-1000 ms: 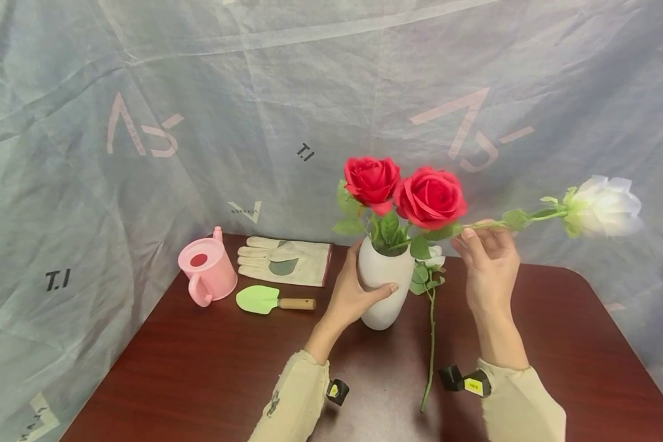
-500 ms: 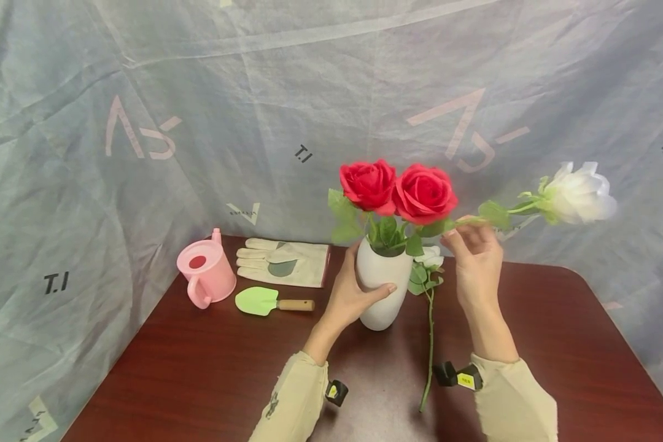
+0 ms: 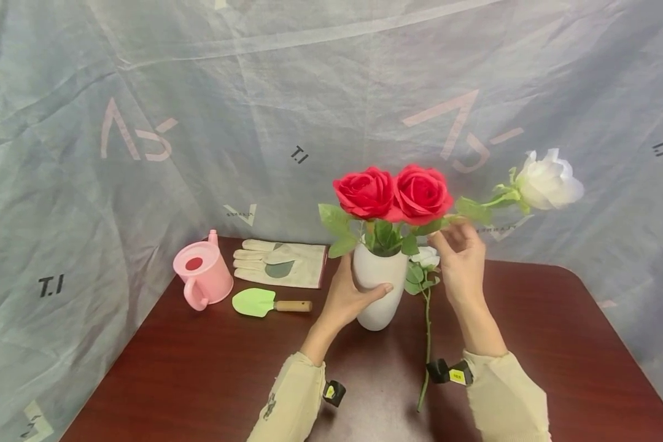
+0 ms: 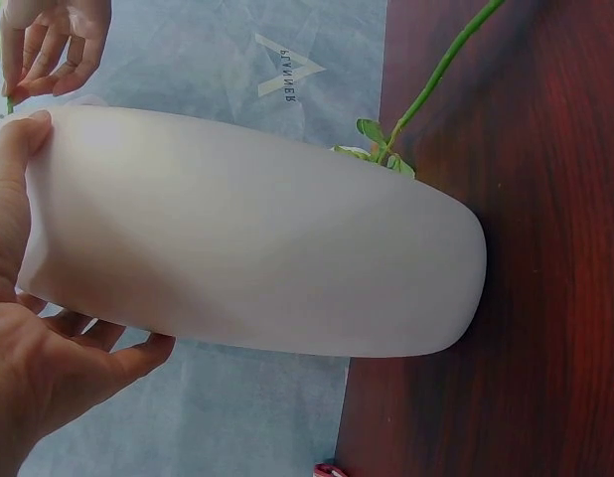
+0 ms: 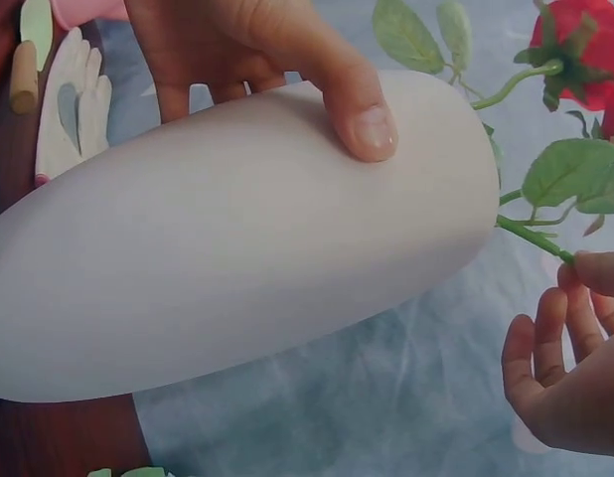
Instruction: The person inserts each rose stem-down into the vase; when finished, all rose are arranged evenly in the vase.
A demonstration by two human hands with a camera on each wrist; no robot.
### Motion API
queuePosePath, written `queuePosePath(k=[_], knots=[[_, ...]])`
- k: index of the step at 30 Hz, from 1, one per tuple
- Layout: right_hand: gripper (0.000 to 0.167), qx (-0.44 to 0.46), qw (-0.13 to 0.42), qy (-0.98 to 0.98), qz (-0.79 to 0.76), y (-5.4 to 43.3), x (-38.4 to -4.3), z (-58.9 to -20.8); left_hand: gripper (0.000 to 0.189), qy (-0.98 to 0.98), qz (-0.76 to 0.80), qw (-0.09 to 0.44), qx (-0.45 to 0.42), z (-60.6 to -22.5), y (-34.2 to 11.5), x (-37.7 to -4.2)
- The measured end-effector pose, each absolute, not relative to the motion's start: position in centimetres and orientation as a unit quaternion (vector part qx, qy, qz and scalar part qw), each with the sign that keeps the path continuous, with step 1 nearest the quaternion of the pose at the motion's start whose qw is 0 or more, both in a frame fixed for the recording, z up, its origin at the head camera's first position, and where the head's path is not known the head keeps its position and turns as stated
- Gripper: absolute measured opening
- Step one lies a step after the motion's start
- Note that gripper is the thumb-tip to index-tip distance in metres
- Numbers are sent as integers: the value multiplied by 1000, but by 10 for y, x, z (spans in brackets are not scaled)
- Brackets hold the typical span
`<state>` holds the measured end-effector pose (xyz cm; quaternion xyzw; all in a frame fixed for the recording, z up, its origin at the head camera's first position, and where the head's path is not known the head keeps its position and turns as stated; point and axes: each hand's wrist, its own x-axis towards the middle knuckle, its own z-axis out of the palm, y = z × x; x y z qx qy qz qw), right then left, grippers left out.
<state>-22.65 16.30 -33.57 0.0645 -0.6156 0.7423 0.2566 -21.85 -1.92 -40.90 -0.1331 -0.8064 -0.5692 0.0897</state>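
Note:
A white vase (image 3: 380, 270) stands on the table with two red roses (image 3: 422, 193) in it. My left hand (image 3: 345, 291) grips its left side, thumb across the front and fingers round the back. Between thumb and fingertips, my right hand (image 3: 464, 264) pinches a green stem (image 5: 531, 237) just outside the vase mouth. That stem runs into the mouth; its white rose (image 3: 549, 181) leans out to the upper right. Where the stem ends inside the vase is hidden. A second white rose (image 3: 426, 256) lies on the table right of the vase.
The pink watering can (image 3: 204, 273) stands at the table's left edge. Beside it are a pale work glove (image 3: 304, 264) and a green trowel (image 3: 254, 302) with a wooden handle. A grey cloth backdrop (image 3: 287, 92) hangs close behind the table (image 3: 199, 380).
My right hand has moved left toward the vase, and the white rose's head has swung left and upward. The left hand keeps its grip on the vase.

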Motion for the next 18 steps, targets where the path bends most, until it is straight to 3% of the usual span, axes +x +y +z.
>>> queuePosePath(k=[10,18], knots=[[19,77,220,-697,678,152,-226,-348,77,-808,-569,73,-137,-412,-22,-217],[20,113,90,-462,875,161,-226,-342,77,-809,-568,70,-134,-411,-22,-217]])
